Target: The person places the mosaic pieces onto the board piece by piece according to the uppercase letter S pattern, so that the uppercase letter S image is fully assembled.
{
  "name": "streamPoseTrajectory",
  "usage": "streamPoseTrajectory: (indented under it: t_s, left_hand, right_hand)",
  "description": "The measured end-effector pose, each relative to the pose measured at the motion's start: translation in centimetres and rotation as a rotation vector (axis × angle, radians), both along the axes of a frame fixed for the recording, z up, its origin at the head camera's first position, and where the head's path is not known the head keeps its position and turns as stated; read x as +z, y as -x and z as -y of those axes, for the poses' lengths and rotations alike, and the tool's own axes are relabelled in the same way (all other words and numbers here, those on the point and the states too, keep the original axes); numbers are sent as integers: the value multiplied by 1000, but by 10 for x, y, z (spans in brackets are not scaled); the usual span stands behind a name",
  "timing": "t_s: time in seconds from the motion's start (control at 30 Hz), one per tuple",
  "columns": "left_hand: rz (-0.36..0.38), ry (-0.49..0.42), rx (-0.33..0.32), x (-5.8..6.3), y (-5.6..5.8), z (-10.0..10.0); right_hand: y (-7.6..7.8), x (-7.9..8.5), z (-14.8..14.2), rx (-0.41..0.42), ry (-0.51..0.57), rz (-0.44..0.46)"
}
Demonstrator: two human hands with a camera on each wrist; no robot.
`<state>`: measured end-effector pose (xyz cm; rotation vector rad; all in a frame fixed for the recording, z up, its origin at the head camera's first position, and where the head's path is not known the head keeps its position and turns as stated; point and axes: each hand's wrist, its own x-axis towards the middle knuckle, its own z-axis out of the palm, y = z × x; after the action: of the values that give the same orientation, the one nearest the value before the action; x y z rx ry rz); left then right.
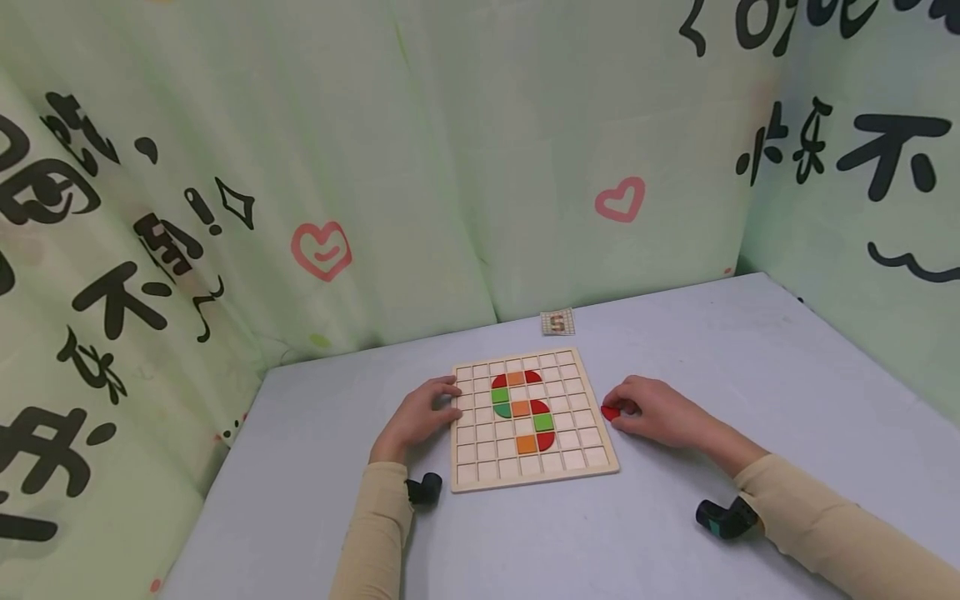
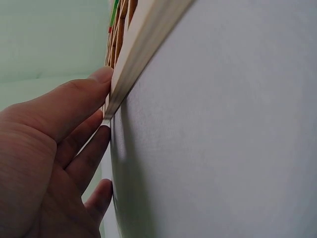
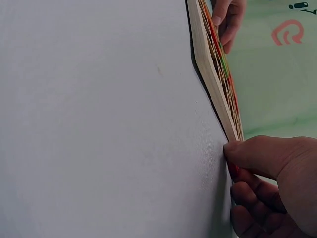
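Observation:
A wooden grid board [image 1: 525, 482] lies flat on the table. In its cells a winding figure is laid out in red quarter-round, orange square [image 1: 527, 444], green square [image 1: 543, 422] and teal quarter-round [image 1: 502, 410] tiles. My left hand [image 1: 415, 419] rests at the board's left edge, thumb and fingertips touching the wooden rim [image 2: 133, 59]. Just off the right edge, my right hand [image 1: 660, 411] pinches a red tile [image 1: 611, 412] between thumb and fingers, low over the table. The fingers hide much of this tile [image 3: 233, 170] in the right wrist view.
A small card [image 1: 557, 322] with a printed grid and figure lies behind the board, near the table's back edge. Green curtains [image 1: 450, 167] with hearts and black lettering surround the table [image 1: 315, 517]. Each wrist carries a black camera [image 1: 726, 518].

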<state>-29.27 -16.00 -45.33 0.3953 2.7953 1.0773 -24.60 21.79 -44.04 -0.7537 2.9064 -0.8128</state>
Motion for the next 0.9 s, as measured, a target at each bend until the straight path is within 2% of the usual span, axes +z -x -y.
streamPoseTrajectory:
  t_s: [0.23, 0.4, 0.67, 0.9]
  left_hand:
    - [10, 4, -1, 1, 1, 0]
    - [-1, 11, -8, 4, 3, 0]
    - [-9, 23, -17, 5, 3, 0]
    - [8, 18, -11, 0, 3, 1]
  right_hand:
    - [1, 5, 3, -31, -14, -24]
    - [0, 12, 16, -23, 32, -39]
    - [-3, 18, 57, 69, 60, -4]
    - [-11, 15, 95, 206, 62, -4]
